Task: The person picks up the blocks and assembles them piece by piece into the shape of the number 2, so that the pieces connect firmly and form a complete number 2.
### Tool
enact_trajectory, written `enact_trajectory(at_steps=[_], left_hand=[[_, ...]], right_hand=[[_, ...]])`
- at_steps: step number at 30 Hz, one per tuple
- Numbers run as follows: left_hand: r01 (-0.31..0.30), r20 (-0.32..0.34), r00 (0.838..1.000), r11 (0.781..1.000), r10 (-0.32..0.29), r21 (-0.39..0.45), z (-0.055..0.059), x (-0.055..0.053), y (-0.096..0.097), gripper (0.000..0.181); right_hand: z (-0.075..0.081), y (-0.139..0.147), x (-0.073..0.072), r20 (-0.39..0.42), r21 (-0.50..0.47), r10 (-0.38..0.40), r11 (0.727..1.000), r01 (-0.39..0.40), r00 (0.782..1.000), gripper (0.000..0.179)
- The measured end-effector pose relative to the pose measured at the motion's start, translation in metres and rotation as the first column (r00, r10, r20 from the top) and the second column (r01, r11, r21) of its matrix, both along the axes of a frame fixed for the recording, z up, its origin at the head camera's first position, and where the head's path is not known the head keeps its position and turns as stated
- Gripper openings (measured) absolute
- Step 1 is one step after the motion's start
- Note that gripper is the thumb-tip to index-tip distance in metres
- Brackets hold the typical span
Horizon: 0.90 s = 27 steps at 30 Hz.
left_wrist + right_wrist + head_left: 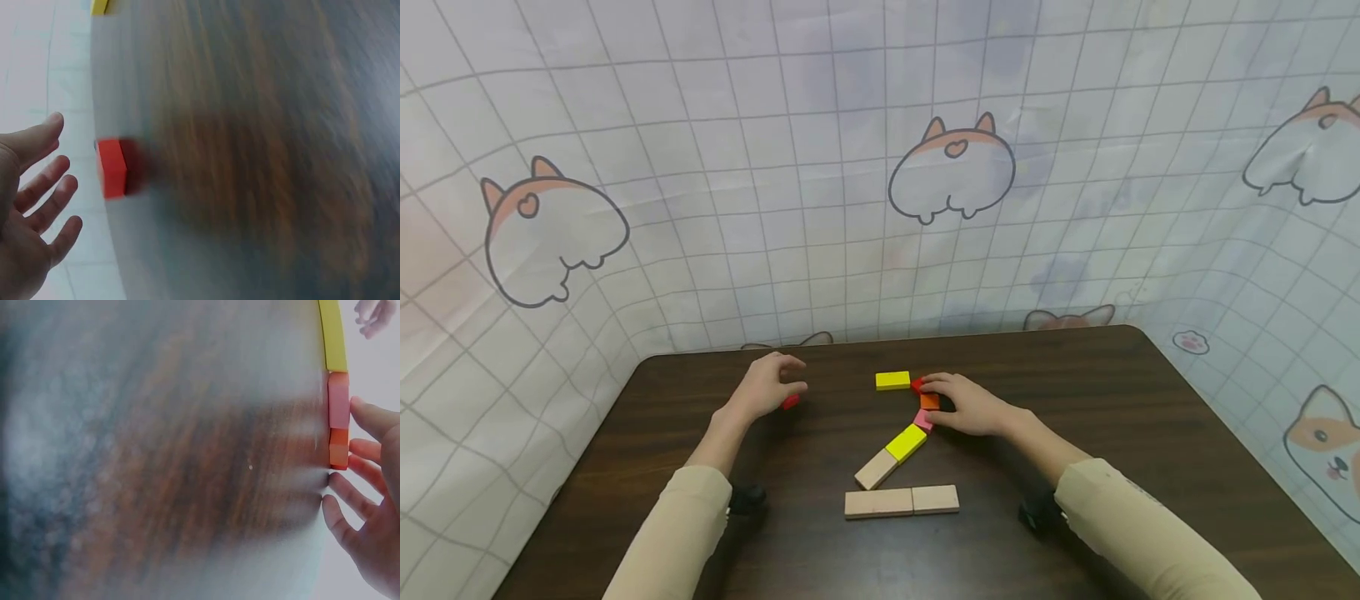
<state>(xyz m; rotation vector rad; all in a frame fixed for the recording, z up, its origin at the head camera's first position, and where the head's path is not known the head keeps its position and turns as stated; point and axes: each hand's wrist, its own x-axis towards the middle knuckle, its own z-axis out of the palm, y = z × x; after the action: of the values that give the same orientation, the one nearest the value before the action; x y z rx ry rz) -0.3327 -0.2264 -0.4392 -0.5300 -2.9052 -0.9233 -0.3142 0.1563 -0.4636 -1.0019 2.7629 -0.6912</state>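
My left hand (762,387) is raised over the table's left side, thumb and fingers apart, with nothing held. Just below its fingertips lies a red block (791,402), partly covered by the hand in the head view; in the left wrist view the red block (112,167) shows whole, apart from the fingers. My right hand (972,404) reaches across a curving row of blocks. Its thumb touches the pink block (923,420), and a finger reaches the small red block (917,385), with the orange block (929,402) between them. Its other fingers are spread.
Beyond the pink block the row continues with a yellow block (906,443) and a plain wooden block (876,469). Another yellow block (892,381) lies near the back. Closer to me, two wooden blocks (880,503) lie end to end on the dark table (820,558). A patterned cloth (850,275) hangs behind.
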Motion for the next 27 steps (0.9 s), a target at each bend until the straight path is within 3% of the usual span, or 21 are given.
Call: enact_trajectory(at_steps=[12, 27], left_hand=[[-0.107, 0.147, 0.984, 0.994, 0.104, 0.014, -0.011, 0.006, -0.026, 0.047], [-0.143, 0.17, 0.975, 0.99, 0.143, -0.013, -0.02, 0.005, -0.029, 0.037]], right_hand=[[-0.001, 0.001, -0.002, -0.019, -0.012, 0.01, 1.0, -0.01, 1.0, 0.054], [-0.006, 0.002, -0.003, -0.013, 0.004, 0.006, 1.0, -0.006, 1.0, 0.054]])
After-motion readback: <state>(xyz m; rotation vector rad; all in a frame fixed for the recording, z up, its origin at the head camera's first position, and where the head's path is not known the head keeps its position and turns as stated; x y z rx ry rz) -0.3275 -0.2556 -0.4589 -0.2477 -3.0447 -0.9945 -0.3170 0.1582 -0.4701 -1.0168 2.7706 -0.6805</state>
